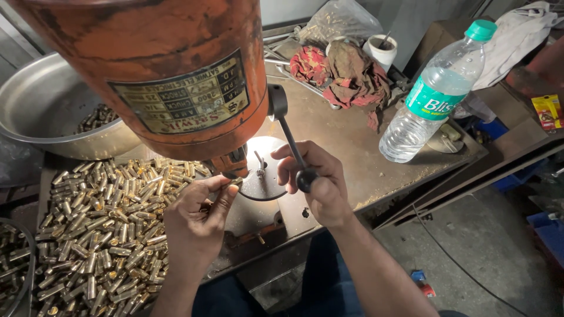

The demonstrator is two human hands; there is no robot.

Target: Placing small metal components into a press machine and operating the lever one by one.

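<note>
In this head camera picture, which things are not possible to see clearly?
- Head view: the drill tip is hidden behind the orange machine body.
- Head view: the small brass piece at the left hand is mostly covered by its fingers.
- Head view: the steel bowl is cut off by the left edge and the machine.
- Head view: the right hand on the black lever knob hides its palm.

A single head-worn camera looks steeply down and forward from close above the near edge of the desk (352, 152), with the orange drill press housing (164, 70) crowding the upper left.
</note>
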